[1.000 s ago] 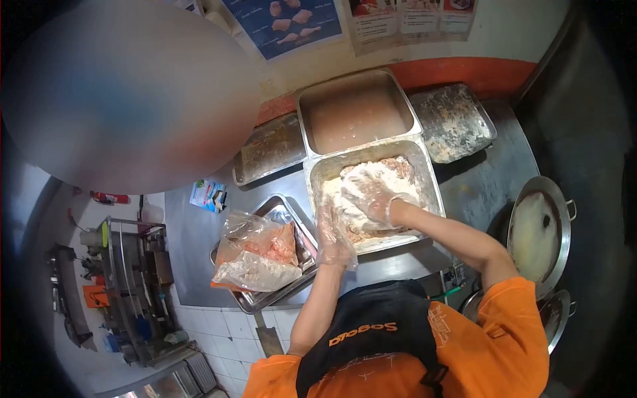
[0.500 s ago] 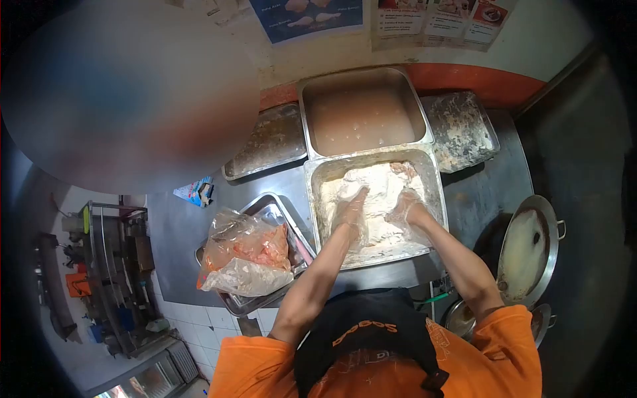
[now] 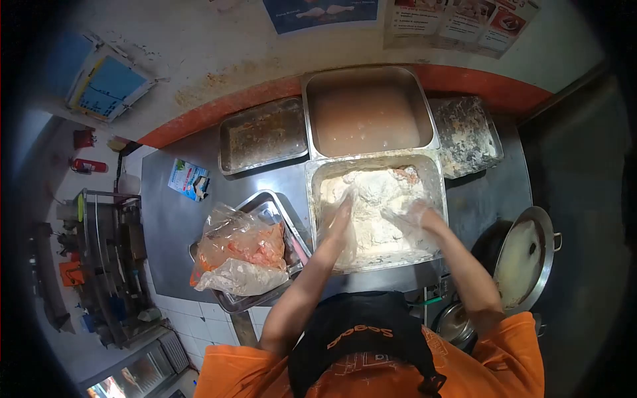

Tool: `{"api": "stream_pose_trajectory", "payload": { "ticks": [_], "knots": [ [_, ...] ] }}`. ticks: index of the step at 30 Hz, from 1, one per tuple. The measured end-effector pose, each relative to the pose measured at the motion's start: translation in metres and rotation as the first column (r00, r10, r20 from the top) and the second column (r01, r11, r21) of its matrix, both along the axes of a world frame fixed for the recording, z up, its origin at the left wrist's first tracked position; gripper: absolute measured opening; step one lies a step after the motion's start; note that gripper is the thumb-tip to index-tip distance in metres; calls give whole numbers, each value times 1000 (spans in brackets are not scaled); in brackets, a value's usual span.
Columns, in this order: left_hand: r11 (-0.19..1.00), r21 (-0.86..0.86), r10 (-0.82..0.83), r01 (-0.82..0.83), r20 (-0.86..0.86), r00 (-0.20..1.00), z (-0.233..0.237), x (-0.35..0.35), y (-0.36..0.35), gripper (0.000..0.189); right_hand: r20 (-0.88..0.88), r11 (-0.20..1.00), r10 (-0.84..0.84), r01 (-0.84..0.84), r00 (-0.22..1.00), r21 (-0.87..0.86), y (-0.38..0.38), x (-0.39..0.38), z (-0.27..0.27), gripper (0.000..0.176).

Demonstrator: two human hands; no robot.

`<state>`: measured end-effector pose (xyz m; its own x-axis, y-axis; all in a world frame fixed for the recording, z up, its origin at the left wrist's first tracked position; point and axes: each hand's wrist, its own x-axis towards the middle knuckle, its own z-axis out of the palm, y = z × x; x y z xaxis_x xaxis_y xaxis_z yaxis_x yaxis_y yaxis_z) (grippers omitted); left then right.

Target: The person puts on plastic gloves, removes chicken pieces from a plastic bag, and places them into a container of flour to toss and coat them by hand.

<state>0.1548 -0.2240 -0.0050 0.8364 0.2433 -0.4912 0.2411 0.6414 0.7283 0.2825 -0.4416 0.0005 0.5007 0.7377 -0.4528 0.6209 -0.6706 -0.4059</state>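
Both hands are in clear plastic gloves over a deep metal pan (image 3: 434, 249) of white flour (image 3: 375, 192). My left hand (image 3: 341, 213) is at the left of the flour, fingers stretched out and touching its surface. Opposite it, my right hand (image 3: 417, 216) lies flat with its fingers pointing left across the flour, open. Flour-covered lumps (image 3: 388, 233) show between the hands. A pinkish piece of raw meat (image 3: 407, 174) pokes out at the pan's far right corner. Neither hand visibly grips anything.
Behind stands a pan of murky brownish liquid (image 3: 365, 113). At left, a plastic bag of raw meat (image 3: 242, 249) rests on a metal tray (image 3: 282, 205), near a torn blue packet (image 3: 189, 179). A flour-crusted tray (image 3: 468, 136) and a large wok (image 3: 547, 255) are at right.
My left hand has shifted left and lies flatter at the flour's edge. My right hand has turned, its fingers now stretched leftward. The flour is rearranged, and the view has tilted slightly.
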Motion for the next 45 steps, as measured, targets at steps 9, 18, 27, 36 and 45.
{"api": "stream_pose_trajectory", "payload": {
  "ticks": [9, 18, 27, 36, 45],
  "knots": [
    [951, 194, -100, 241, -544, 833, -4, 24, 8, 65, -390, 821, -237, 399, 890, 409, 53, -31, 42, 63],
    [955, 140, -195, 262, -368, 909, 72, -22, 8, 43, 97, 957, -230, 207, 968, 204, 41, 35, 87, 59],
    [997, -67, 8, -33, -345, 939, -28, 37, 11, 59, 19, 997, 61, -62, 998, 46, 61, 43, -28, 43],
    [884, 384, -250, 266, -92, 964, 26, -65, 5, 39, 71, 722, -33, -26, 997, 691, 25, 11, 61, 59],
    [834, -549, -135, -54, -298, 945, 42, -6, -30, 42, -43, 977, -63, 52, 997, -207, 1, -41, -34, 57]
  ]
}}
